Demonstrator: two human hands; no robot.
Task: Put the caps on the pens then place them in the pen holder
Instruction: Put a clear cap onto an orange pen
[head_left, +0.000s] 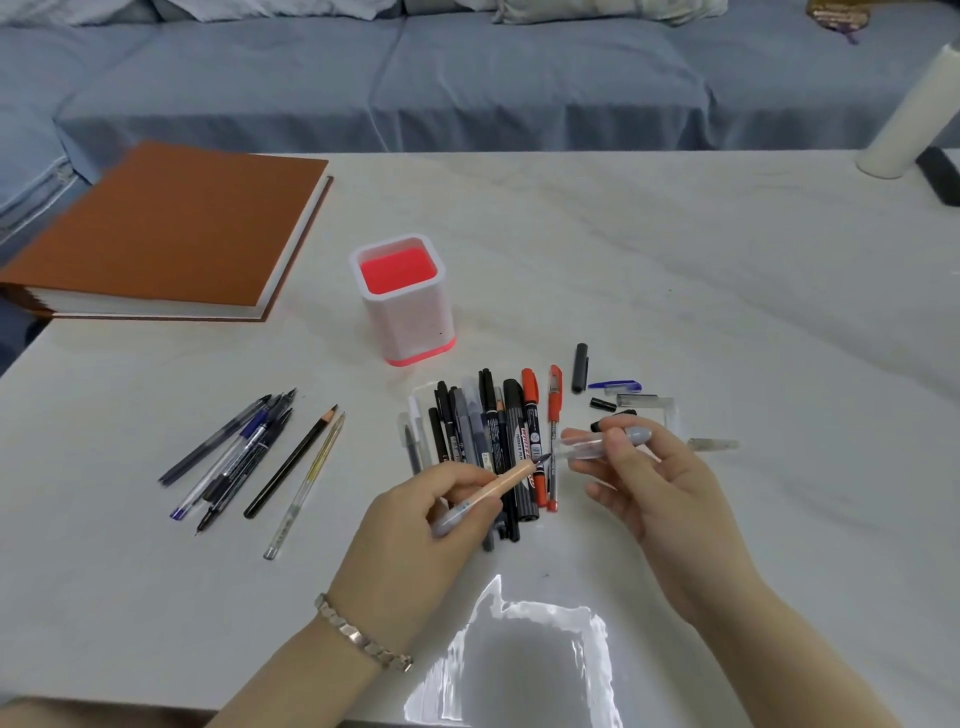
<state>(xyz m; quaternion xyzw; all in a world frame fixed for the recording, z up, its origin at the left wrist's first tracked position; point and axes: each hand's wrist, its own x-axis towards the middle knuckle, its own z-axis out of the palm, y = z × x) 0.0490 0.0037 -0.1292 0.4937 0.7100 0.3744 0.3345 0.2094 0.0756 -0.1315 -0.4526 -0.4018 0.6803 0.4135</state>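
The left grip (415, 525) reaches in from the lower left, bare forearm angled up to the right, fingers and thumb curled round a peach-barrelled pen (511, 478) whose tip points toward the right grip (649, 478). That grip enters from the lower right and pinches a clear cap (582, 448), lower fingers loosely bent. The 2 grips are near each other, apart.

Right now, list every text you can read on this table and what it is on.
"MARKER PEN", likely: white label on the red-capped marker; its red brand word is blurred.
Print on the other pens: too small to read.
Orange book, pen holder: no text shows.
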